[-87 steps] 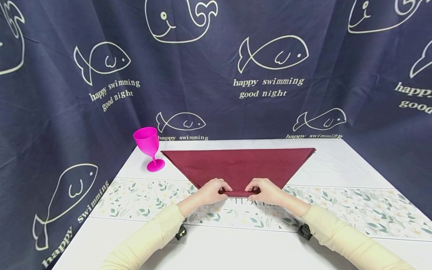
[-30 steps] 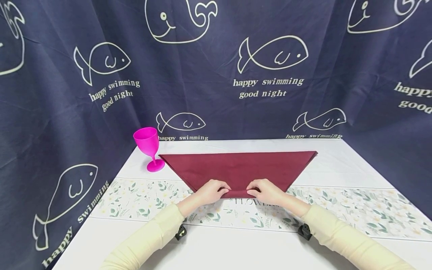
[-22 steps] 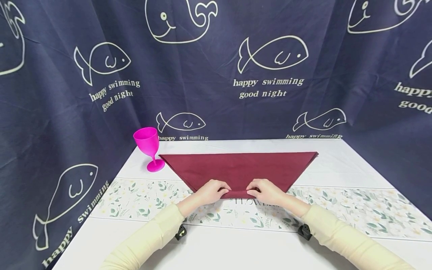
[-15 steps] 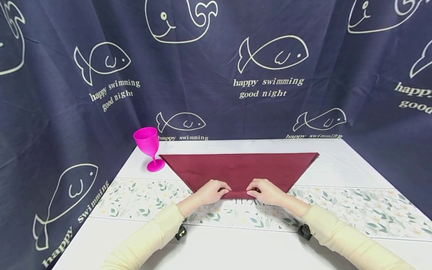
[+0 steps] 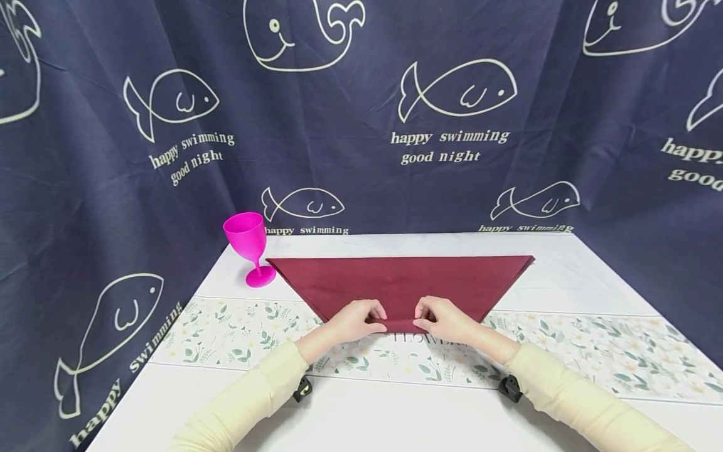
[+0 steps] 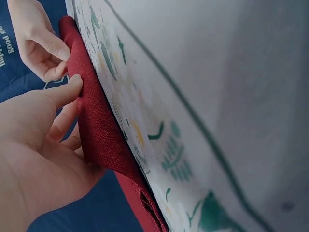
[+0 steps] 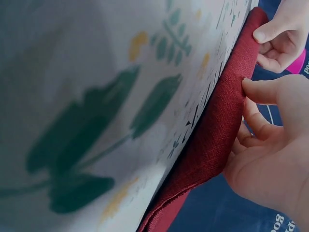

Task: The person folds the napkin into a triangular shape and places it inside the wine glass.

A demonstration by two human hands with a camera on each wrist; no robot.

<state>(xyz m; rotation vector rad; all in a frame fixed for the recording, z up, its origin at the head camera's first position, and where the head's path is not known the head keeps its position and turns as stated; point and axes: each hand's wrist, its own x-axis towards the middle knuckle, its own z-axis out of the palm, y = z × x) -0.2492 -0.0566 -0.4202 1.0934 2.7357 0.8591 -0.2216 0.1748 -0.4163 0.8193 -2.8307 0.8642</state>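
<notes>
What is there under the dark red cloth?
The dark red cloth lies on the white table, across part of its floral band. The rest beneath it is covered and cannot be seen.

A: Your napkin: which material?
B: Woven cloth, matt, its slightly rough weave visible in your wrist views.
A: Your goblet?
B: Smooth, plastic-looking. Your backdrop curtain: matt, creased fabric; your sleeves: matt cloth; your table covering: smooth.
</notes>
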